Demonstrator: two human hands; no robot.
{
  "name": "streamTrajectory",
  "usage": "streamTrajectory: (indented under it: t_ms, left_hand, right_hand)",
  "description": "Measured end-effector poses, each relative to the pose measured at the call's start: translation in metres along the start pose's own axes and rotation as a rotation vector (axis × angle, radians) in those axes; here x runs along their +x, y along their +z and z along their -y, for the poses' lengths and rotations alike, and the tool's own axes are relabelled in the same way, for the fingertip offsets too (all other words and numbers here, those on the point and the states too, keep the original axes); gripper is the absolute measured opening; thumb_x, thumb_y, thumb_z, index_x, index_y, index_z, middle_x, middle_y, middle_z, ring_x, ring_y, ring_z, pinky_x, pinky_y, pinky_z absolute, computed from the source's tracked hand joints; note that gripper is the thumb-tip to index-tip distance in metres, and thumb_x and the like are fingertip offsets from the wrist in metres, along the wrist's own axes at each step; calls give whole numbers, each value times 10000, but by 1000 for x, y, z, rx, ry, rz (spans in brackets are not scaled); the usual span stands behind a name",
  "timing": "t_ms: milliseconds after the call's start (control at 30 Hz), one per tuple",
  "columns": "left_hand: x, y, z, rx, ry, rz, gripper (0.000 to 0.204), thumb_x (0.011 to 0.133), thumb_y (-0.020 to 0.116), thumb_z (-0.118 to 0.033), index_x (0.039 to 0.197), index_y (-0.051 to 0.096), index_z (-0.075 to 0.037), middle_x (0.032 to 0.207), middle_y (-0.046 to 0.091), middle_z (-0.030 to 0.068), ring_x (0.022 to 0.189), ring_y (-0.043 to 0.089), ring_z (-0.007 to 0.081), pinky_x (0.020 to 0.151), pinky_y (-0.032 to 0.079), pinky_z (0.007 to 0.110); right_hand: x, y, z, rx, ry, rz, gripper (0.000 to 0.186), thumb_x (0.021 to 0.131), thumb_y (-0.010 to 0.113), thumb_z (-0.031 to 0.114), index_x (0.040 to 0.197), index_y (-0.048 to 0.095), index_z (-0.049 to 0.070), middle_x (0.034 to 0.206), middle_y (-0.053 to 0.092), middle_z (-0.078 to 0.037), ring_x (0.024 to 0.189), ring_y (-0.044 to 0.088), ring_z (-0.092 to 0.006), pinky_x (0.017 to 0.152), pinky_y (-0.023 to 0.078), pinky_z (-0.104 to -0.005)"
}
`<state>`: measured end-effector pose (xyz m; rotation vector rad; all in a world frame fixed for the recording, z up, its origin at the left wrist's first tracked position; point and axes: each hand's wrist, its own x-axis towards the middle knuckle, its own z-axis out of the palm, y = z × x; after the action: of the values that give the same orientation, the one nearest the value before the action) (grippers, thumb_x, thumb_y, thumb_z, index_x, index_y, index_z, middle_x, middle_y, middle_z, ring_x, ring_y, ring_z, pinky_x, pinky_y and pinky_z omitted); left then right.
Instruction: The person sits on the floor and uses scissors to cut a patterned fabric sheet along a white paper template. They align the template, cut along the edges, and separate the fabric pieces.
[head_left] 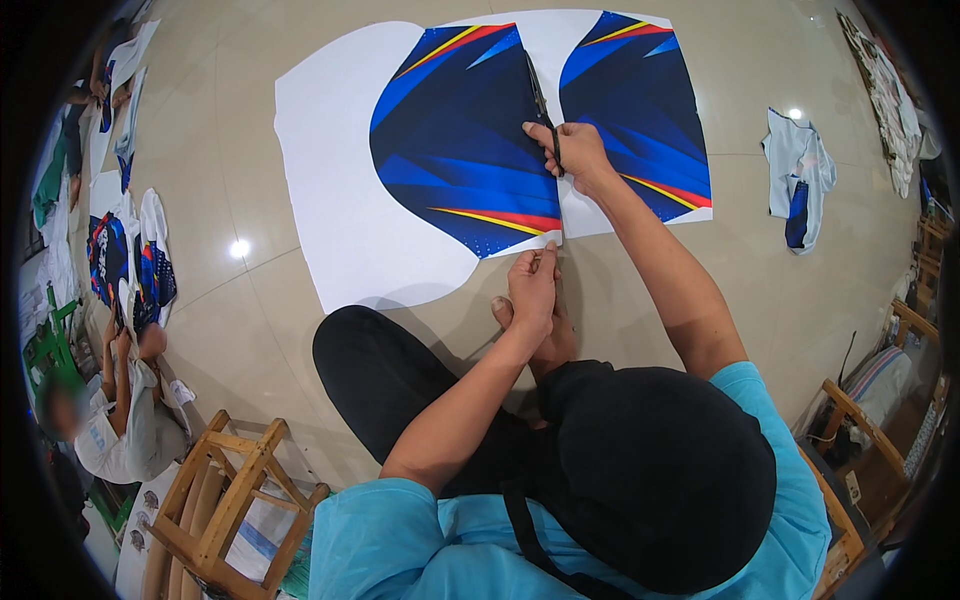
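Observation:
On the tiled floor lies a white sheet of fabric point(318, 170) printed with dark blue panels edged in red and yellow. My right hand point(582, 152) is closed around the handles of black scissors point(538, 92). Their blades point away from me along the right edge of the left printed panel point(455, 130). A gap separates that edge from the right printed panel point(640, 110), widening toward me. My left hand point(533, 292) pinches the near right corner of the left panel, close to my bare foot.
Light grey fabric pieces with a blue part point(797, 210) lie at the right. On the left, another person point(130, 420) sits beside printed garment pieces point(155, 255). A wooden stool point(225, 490) stands at the lower left; wooden furniture point(860, 420) lines the lower right.

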<state>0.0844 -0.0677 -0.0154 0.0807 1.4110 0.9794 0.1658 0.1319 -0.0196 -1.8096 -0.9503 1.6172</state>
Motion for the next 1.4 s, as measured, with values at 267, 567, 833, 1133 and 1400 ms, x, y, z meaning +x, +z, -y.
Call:
streamTrajectory:
  t_ms: [267,567,833,1133,1400]
  left_hand:
    - [0,-1,1,7,17,-4,213,1038,680,-218,886,674,-68,693,535,-57,646,452,42,605,346,228]
    - [1,-3,1,13,-19,1,253,1040,678,-236,855,641,-68,694,530,-53,647,444,48,604,341,233]
    - [-1,-2,1,-1,9,-6,246,1037,680,-232,862,649,-61,691,526,-48,641,443,51,603,340,234]
    - [-1,-1,0,5,-6,-9,244,1038,677,-218,859,648,-55,689,527,-44,643,454,54,604,345,234]
    - [5,-4,9,33,40,13,245,1026,694,-299,906,646,-91,714,514,-52,573,415,38,499,314,225]
  right_hand:
    - [2,2,16,50,37,30,530,780,888,481,811,614,29,649,544,-26,501,523,-118,460,403,-266]
    - [18,4,19,43,20,10,510,765,892,448,805,663,-6,665,587,-42,514,560,-135,485,457,-281]
    - [23,6,20,23,9,6,503,775,903,419,795,655,-17,674,596,-54,519,570,-133,474,456,-273]
    - [20,5,24,-5,10,13,489,792,895,439,802,626,31,650,555,-18,497,524,-106,461,419,-252]
    - [32,7,32,39,-7,20,507,775,888,443,789,639,2,674,579,-50,517,553,-129,472,448,-276]
